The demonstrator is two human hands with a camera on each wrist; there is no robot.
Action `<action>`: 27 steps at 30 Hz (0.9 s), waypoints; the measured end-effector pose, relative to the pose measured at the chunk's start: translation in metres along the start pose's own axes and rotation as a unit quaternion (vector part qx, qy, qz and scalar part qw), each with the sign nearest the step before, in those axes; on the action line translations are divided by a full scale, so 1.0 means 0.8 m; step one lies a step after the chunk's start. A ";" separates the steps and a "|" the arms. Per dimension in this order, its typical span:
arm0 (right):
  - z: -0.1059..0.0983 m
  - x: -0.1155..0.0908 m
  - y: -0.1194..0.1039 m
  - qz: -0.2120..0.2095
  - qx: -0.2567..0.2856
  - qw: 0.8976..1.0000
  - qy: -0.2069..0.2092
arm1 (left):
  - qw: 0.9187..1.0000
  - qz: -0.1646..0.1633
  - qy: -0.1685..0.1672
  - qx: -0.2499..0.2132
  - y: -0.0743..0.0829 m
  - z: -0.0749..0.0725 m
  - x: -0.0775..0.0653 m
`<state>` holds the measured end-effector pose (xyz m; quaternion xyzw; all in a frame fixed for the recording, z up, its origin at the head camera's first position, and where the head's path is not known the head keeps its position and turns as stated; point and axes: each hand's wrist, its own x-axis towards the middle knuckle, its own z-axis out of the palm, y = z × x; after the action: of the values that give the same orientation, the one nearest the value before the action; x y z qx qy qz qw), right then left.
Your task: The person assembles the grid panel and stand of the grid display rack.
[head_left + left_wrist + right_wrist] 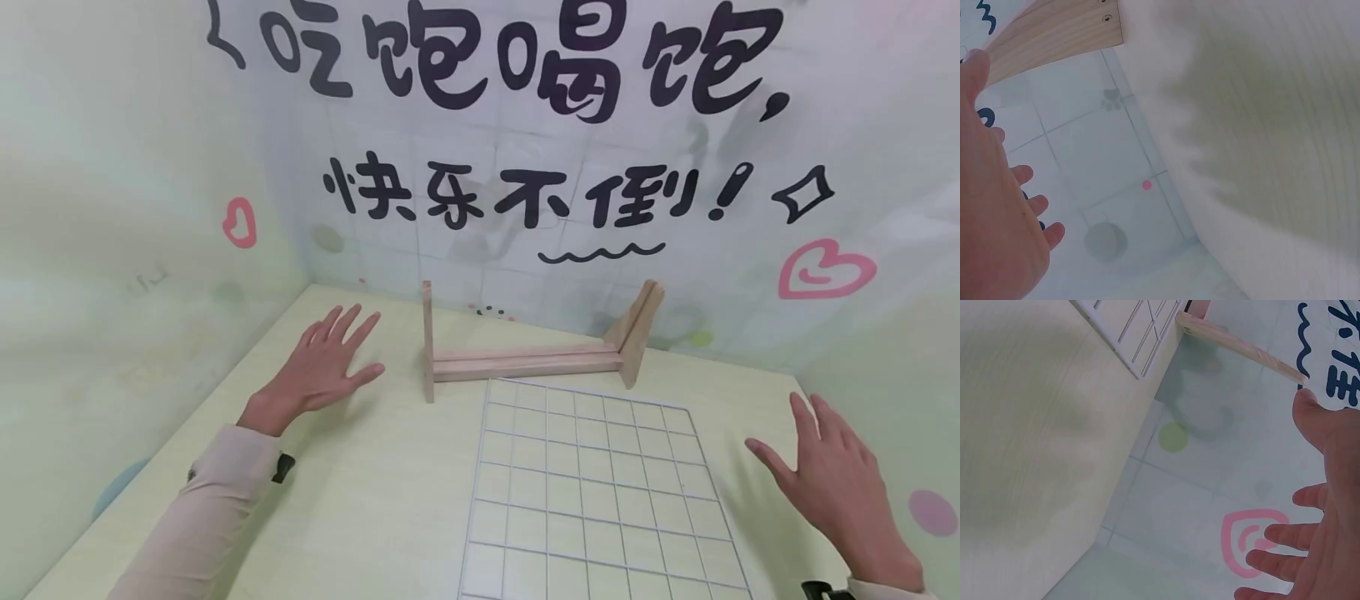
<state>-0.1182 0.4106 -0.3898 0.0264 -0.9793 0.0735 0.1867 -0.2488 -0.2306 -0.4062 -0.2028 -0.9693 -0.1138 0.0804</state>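
- The left hand [318,371] is hovering over the desk [375,500], left of the stand [525,366], fingers wide apart, holding nothing.
- The right hand [840,475] is hovering beside the grid [615,481], also wide and holding nothing.
- The stand is resting near the wall [450,250]; the grid is lying just in front, contact unclear.
- A low right-hand sweep could be snagging the grid's wires, shoving it into the stand.

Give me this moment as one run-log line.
left hand: empty; right hand: empty; wooden stand: on table; wire grid: flat on table
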 end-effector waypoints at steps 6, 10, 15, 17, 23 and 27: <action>0.002 0.000 0.000 0.017 0.017 0.999 -0.041 | 1.000 -0.001 -0.005 0.006 0.000 -0.002 -0.003; 0.004 -0.005 0.001 0.027 0.043 0.995 -0.080 | 1.000 0.002 -0.007 0.007 0.002 0.001 -0.003; 0.012 -0.008 0.000 0.033 0.082 0.990 -0.114 | 1.000 -0.001 -0.001 -0.002 0.009 0.003 -0.007; 0.014 -0.007 -0.001 0.034 0.108 0.985 -0.128 | 1.000 -0.011 -0.006 -0.005 0.014 0.003 -0.010; 0.015 -0.010 -0.008 0.045 0.147 0.973 -0.170 | 0.998 -0.045 -0.046 -0.015 0.032 0.010 -0.022; 0.018 -0.012 -0.013 0.055 0.149 0.967 -0.199 | 0.995 -0.088 -0.049 -0.019 0.045 0.017 -0.029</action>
<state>-0.1138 0.3982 -0.4047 0.0139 -0.9746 0.2223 -0.0227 -0.2143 -0.2038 -0.4176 -0.1236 -0.9838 -0.1289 0.0185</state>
